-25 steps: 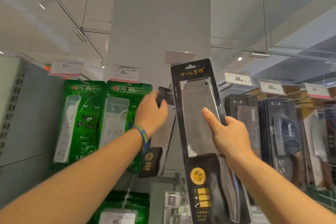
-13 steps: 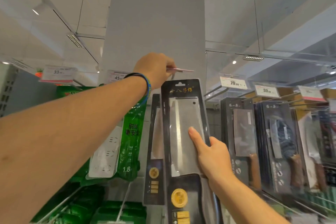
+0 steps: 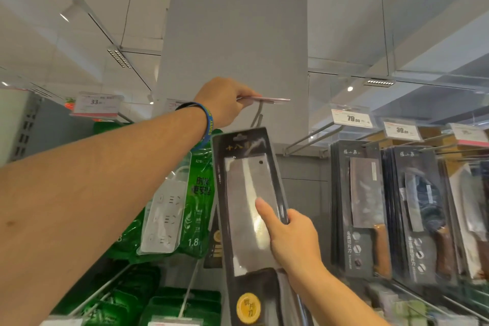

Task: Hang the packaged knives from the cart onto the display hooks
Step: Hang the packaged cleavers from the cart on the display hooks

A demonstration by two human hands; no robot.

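Observation:
My right hand grips a black packaged cleaver by its right edge, thumb across the clear window, the pack held upright below a display hook. The hang hole at its top sits just under the hook's curved metal rod. Reaching up, my left hand pinches the flat price tag holder at the hook's tip and holds it lifted to horizontal. Behind the held pack, another black knife pack shows only as a sliver.
Green power-strip packs hang to the left under a 33 price tag. Hung knife packs fill hooks on the right under price tags 79 and 30. A grey pillar rises behind.
My left hand rose from the hung pack to the tag holder and lifted it flat. The held cleaver pack dropped lower, then tilted with its top under the hook.

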